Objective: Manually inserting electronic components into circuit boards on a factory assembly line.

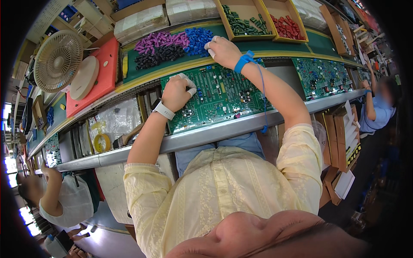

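Note:
A large green circuit board (228, 92) dotted with small parts lies on the line in front of me. Over its left part is my left hand (175, 93), fingers curled in and tips in white finger covers; whatever they pinch is hidden. My right hand (223, 51) reaches past the board's far edge to a pile of blue components (198, 41), its covered fingertips bent together at the pile's right side. Whether it grips a part is too small to tell. A blue wrist strap (244, 61) with a cord circles my right wrist. Purple components (159, 41) and black components (157, 58) lie beside the blue ones.
Beyond the board, boxes hold green components (245, 21) and red components (287, 26). A fan (58, 60) stands at the left near a red foam sheet (101, 71). Another circuit board (322, 77) is to the right. A metal rail (206, 131) runs along the front. People work at both sides.

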`<state>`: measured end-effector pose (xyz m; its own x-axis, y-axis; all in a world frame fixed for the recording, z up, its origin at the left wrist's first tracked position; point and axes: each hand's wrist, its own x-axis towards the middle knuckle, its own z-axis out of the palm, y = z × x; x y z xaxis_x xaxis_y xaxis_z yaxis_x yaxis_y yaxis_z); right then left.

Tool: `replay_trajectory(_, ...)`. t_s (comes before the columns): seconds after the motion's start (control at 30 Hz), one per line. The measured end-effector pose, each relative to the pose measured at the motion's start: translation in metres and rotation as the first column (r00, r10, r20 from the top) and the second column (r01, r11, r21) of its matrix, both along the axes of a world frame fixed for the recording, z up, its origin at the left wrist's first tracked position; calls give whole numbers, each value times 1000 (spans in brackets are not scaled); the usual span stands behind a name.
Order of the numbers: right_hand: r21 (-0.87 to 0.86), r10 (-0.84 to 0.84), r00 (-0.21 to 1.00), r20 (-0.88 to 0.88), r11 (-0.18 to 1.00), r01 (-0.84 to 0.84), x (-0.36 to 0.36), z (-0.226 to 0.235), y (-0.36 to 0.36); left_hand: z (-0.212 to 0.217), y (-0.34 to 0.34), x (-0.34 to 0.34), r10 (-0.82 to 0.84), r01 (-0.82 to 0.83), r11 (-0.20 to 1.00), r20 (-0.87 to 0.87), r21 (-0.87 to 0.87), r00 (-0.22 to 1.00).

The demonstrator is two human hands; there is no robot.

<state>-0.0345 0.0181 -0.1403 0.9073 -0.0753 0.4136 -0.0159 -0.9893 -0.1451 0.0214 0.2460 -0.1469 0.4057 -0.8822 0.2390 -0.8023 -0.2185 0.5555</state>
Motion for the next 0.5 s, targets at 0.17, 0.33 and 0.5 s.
replay_trajectory(0.17, 208, 39, 999, -29, 978, -32, -12, 18, 15, 0, 1, 1, 6, -6, 1000, 3, 2, 1000)
replay_trajectory(0.33, 256, 82, 990, -112, 965, -52, -22, 26, 31, -2, -1, 1, 9, -9, 1000, 22, -10, 1000)
replay_trajectory(0.5, 318, 126, 988, -92, 944, -91, -23, 22, 37, 0, 0, 1, -15, 15, 1000, -6, 3, 1000)
